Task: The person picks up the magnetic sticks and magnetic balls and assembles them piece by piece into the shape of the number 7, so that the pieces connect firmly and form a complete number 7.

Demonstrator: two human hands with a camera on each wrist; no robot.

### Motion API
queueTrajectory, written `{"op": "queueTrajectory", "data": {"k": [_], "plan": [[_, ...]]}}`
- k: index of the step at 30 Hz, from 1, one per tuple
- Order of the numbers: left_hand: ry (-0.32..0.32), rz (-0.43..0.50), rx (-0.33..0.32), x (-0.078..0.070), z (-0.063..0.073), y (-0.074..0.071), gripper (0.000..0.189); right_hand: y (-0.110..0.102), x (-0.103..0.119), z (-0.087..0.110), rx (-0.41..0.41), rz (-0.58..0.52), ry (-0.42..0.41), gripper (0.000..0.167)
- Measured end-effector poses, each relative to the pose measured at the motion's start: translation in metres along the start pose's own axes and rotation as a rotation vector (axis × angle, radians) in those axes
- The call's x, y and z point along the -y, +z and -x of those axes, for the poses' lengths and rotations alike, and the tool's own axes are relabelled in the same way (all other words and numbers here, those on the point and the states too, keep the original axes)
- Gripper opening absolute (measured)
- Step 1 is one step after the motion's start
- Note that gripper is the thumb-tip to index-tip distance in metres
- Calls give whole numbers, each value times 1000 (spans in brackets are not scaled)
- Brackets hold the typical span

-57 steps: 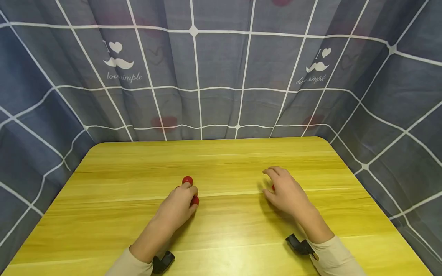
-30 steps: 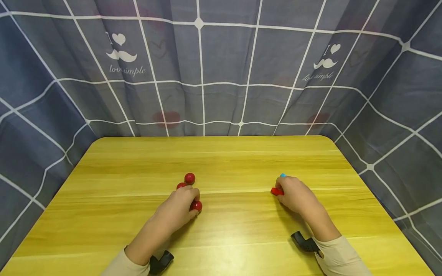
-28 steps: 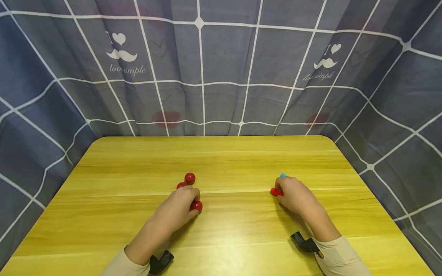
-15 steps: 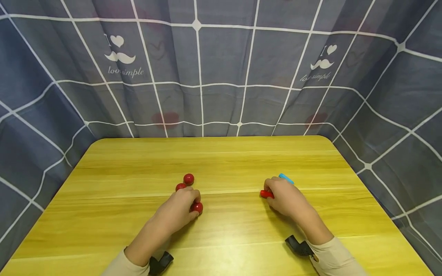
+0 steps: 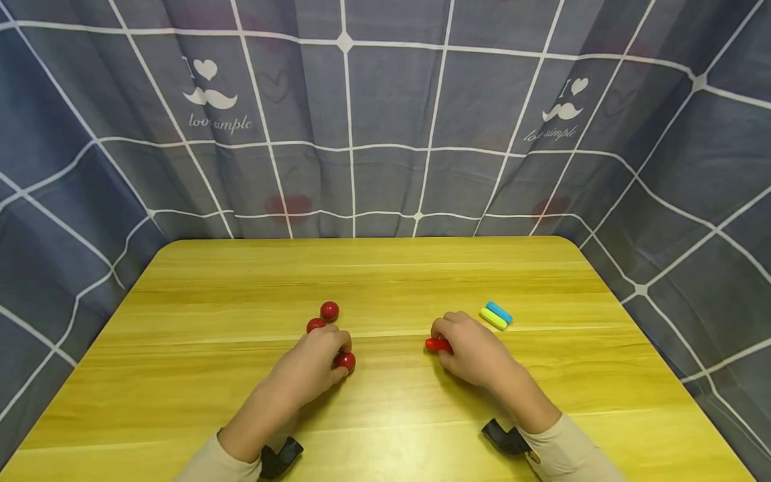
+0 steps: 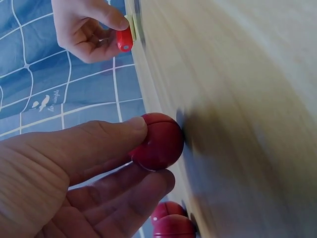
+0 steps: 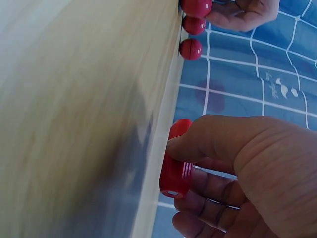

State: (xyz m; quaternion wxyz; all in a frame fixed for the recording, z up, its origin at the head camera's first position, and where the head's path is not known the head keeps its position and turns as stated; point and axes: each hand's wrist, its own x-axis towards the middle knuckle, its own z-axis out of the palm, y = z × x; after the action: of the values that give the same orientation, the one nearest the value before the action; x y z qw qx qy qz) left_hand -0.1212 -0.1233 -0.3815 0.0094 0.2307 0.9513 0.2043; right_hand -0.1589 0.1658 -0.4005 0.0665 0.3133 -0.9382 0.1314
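Observation:
In the head view my left hand (image 5: 308,363) pinches a red ball (image 5: 346,362) between thumb and fingers, close to the tabletop. Just beyond it lie a second red ball (image 5: 329,310) and a third red ball (image 5: 315,325), the latter partly hidden by the hand. On the right side, my right hand (image 5: 476,348) pinches a short, rounded red stick (image 5: 438,345). The right wrist view shows ridges on the side of this red stick (image 7: 177,171) and a small opening in its end. Behind that hand, a yellow stick (image 5: 493,318) and a blue stick (image 5: 499,312) lie side by side.
Everything stands on a wood-grain table (image 5: 385,415) with rounded far corners. A grey-blue checked curtain (image 5: 385,134) hangs behind it and along both sides. A black wrist camera (image 5: 282,458) is on the left wrist, another black camera (image 5: 504,438) on the right.
My right hand has taken hold of the red stick and carried it left, uncovering the blue and yellow sticks. My left hand has shifted its ball slightly nearer, away from the other two.

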Motion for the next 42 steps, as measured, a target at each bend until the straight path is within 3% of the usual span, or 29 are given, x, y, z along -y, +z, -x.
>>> {"op": "queueTrajectory", "data": {"k": [42], "plan": [[55,35,24,-1,5,-2,20,24,65,-25,31,11,-190,17]]}}
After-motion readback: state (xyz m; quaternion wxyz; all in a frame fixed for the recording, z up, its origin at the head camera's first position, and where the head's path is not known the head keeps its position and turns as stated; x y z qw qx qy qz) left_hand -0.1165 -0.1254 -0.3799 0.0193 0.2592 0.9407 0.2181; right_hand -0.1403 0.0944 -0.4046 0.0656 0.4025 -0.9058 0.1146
